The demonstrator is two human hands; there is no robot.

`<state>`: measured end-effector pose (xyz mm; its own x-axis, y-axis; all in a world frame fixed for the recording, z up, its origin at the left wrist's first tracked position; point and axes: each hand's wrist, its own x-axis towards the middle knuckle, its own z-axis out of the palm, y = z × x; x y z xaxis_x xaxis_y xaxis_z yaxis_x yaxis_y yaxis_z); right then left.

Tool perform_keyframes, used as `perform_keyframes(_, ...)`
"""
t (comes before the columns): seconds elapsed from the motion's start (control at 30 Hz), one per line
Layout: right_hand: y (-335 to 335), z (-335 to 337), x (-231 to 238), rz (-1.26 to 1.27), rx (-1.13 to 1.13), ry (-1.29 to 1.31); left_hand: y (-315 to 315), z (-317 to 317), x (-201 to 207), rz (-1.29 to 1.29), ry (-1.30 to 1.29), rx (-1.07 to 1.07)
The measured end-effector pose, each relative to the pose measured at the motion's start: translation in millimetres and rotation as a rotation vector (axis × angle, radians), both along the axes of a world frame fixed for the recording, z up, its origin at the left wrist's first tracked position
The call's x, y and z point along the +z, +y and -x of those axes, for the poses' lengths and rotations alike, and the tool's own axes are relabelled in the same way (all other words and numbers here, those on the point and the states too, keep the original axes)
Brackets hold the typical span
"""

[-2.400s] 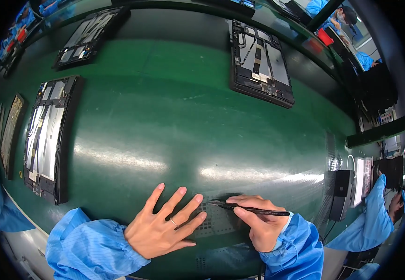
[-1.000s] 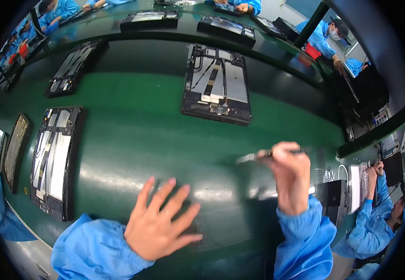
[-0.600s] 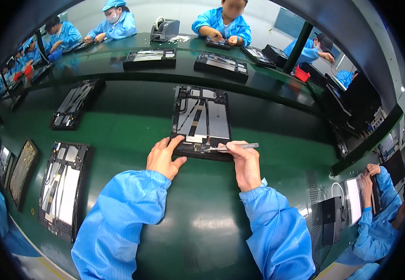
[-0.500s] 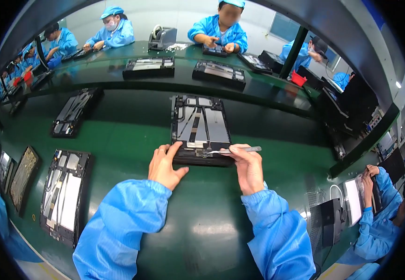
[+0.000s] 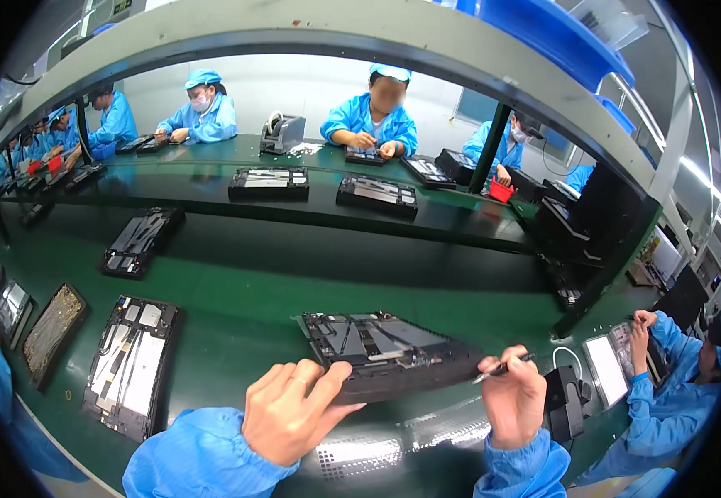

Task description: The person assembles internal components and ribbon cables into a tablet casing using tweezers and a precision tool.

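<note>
A flat open black device [image 5: 385,353] is held tilted above the near middle of the table [image 5: 294,282], its thick near side turned into view; whether its far edge is touching the surface cannot be told. Its near left corner is gripped by the left hand [image 5: 294,407], on which a ring [image 5: 298,379] is worn. A slim tool [image 5: 516,363] is clasped in the right hand [image 5: 514,402], and the device's right end is met by that hand's fingertips.

To the left, a second open device [image 5: 132,365] is laid flat, with a third [image 5: 140,242] set farther away. A speckled brownish panel [image 5: 55,334] is placed at the far left, and a small yellow loop [image 5: 68,396] is seen nearby. On the right, a black block-shaped unit [image 5: 565,402] is stood near a white panel [image 5: 607,371], beside which a co-worker in blue [image 5: 667,407] is seated.

On the far raised shelf [image 5: 194,195], two more open devices [image 5: 269,183] are carried; beyond them, a grey dispenser [image 5: 282,134] and a red bin [image 5: 501,192] are seen among other blue-clad workers [image 5: 373,116].
</note>
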<state>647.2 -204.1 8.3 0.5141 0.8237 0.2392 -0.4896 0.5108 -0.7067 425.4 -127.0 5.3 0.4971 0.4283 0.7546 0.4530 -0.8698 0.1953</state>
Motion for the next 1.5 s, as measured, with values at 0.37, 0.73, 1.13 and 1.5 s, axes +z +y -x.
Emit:
perform_keyframes(0.37, -57.0, 48.7, 41.3, -0.108, -0.087, -0.459, -67.2, 11.5, 22.3, -0.047, 0.04, -0.022)
perform_keyframes(0.73, -44.4, 43.7, 32.6, -0.103, 0.164, -0.463, -69.1, 9.6, 8.6, 0.13, -0.032, -0.166)
perform_keyframes(1.13, -40.7, 43.3, 33.6, -0.087, 0.166, -0.528, -65.3, 9.0, 9.3, 0.101, -0.017, -0.17)
perform_keyframes(1.5, -40.0, 42.2, 31.3, -0.12, 0.144, -0.537, -65.5, 8.4, 10.8, 0.119, -0.013, -0.174)
